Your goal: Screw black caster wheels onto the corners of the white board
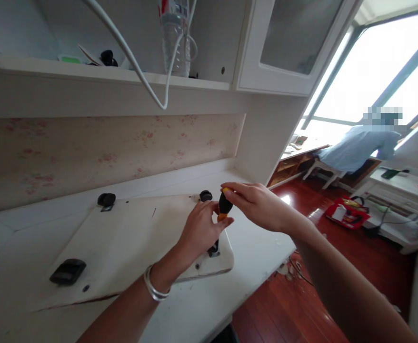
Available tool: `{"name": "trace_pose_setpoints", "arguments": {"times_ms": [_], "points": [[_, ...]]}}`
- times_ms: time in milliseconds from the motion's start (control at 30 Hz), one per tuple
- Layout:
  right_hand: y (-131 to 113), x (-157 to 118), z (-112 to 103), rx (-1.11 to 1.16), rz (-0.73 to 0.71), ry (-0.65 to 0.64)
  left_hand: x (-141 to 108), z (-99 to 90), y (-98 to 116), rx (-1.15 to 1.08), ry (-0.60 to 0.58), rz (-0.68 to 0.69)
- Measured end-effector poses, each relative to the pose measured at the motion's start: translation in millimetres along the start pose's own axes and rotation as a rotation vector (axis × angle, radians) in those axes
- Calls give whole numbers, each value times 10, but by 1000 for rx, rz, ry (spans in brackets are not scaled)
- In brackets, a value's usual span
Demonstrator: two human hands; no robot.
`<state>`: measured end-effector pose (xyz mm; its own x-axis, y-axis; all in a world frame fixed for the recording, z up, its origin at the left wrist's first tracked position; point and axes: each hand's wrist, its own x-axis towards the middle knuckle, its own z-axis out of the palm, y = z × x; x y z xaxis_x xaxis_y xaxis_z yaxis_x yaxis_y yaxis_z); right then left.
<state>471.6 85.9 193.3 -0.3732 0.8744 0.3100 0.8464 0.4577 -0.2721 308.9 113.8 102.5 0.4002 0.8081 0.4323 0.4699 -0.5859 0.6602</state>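
Observation:
A screwdriver with a black and yellow handle (225, 204) stands roughly upright over the right end of a white board (148, 238). My left hand (200, 226) is closed round the lower part of the handle with thumb and fingers. From the right, my right hand (253, 202) grips the top of the same handle. Below them a black caster (213, 247) sits on the board, its upper part hidden by my left hand. Other black casters are at the board's corners: one at the back right (205, 196), one at the back left (106, 200), one at the front left (68, 272).
The board lies on a white desk (259, 243) under a shelf holding a plastic bottle (175, 43). A white cable (134, 62) hangs in front of the shelf. At the right, a person in a light blue top (359, 145) is by the window; a red bag (348, 213) lies on the floor.

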Motion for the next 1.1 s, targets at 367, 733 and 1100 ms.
{"name": "trace_pose_setpoints", "arguments": {"times_ms": [367,733,1100], "points": [[10,2,26,-126,64,79,41,-15,-104,-136,-116,-54],[-21,-27,-8,-80,121,30,61,-45,-128,-264,-157,-146],[-27,-19,34,-178,120,70,93,-4,-153,-268,-166,-143]]}}
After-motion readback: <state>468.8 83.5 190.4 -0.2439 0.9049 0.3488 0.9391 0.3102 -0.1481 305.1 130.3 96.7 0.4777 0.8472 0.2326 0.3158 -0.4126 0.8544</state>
